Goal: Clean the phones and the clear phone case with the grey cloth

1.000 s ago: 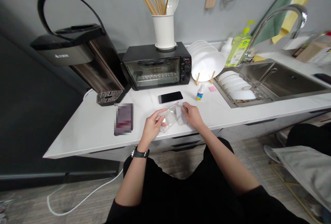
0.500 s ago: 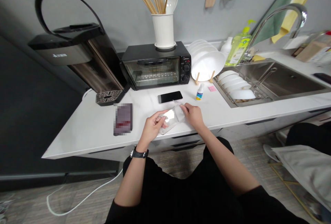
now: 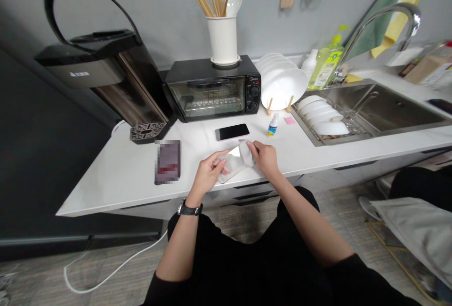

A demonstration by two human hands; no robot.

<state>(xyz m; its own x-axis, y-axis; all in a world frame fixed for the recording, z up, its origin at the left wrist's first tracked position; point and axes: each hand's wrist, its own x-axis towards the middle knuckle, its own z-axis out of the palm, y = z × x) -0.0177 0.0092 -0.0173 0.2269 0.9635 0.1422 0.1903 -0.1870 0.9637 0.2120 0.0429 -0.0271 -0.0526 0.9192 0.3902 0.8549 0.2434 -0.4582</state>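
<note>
My left hand is closed on the left side of a clear phone case, held tilted over the front edge of the counter. A bright reflection shows on its flat face. My right hand pinches a thin whitish cloth against the case's right end; the cloth's exact material cannot be made out. Just beyond lies a phone with a dark screen. A small white spray bottle with a blue and yellow label stands behind my right hand.
White counter carries a blurred-out purple item, a black water dispenser, a toaster oven, racked plates and a pink note. Right is a sink with stacked bowls. Someone's dark-clothed leg shows at right.
The whitish cloth now stands up more between my right fingers and the case. The bright reflection has shrunk and shifted right. Both hands stay nearly in place.
</note>
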